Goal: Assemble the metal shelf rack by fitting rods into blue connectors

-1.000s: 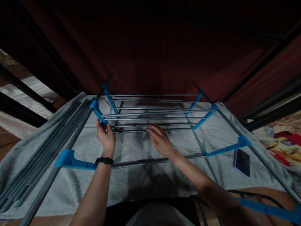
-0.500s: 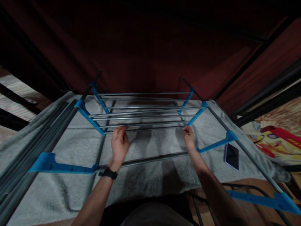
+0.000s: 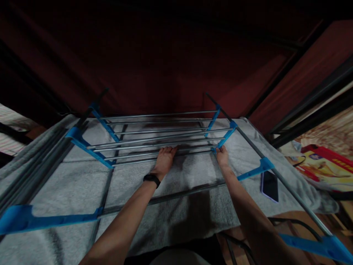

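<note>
A rack frame of grey metal tubes (image 3: 149, 139) and blue plastic brackets lies in front of me. My left hand (image 3: 164, 160), with a black band at the wrist, is closed over the nearer tubes, right of their middle. At the right end of those tubes, my right hand (image 3: 222, 156) pinches the lower end of a blue bracket (image 3: 226, 138) where a tube meets it. Its fingertips are partly hidden. Another blue bracket (image 3: 91, 149) carries the tubes' left ends. Closer to me, a single crossbar (image 3: 190, 192) runs beneath both forearms.
A grey blanket (image 3: 79, 184) lies under the frame. Several loose tubes (image 3: 35, 165) are bundled along the left. On the right lie a phone (image 3: 270, 186) and a red and yellow package (image 3: 325, 165). A dark red curtain (image 3: 165, 73) hangs behind.
My left hand has moved right along the tubes and now rests over them. My right hand has closed at the bracket's end. The frame's left side sits lower and further left in view.
</note>
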### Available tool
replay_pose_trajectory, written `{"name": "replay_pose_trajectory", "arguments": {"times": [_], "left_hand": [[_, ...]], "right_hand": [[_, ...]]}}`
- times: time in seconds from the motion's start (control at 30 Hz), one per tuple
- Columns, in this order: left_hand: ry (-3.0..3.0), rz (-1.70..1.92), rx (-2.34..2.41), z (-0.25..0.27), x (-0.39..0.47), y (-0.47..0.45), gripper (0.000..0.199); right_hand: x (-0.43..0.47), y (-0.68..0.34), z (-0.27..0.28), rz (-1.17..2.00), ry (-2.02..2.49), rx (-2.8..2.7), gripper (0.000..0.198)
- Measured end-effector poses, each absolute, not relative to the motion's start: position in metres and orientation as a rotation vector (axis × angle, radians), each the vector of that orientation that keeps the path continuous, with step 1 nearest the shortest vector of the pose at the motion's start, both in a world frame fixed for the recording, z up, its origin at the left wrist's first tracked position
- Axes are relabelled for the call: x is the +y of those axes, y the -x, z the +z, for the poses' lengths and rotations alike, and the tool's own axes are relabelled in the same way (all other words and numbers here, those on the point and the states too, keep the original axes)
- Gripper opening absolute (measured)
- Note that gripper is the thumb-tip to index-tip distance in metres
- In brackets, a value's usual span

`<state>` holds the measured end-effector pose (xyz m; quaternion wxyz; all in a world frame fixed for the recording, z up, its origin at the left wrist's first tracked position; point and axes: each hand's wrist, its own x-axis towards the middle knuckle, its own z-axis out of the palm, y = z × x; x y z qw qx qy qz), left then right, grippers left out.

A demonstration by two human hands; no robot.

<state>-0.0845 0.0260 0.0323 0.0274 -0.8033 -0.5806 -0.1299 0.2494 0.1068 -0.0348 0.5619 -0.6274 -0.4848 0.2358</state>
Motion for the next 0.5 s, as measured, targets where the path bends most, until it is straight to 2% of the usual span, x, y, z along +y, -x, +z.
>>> {"name": "replay_pose_trajectory", "arguments": {"times": [0.5], "left_hand": [[2.504,-0.420,-1.795,0.039,0.023,0.092,0.051]], "right_hand": [[0.099,-0.239,-0.027,0.470,1.555,-1.184,0.022]]}}
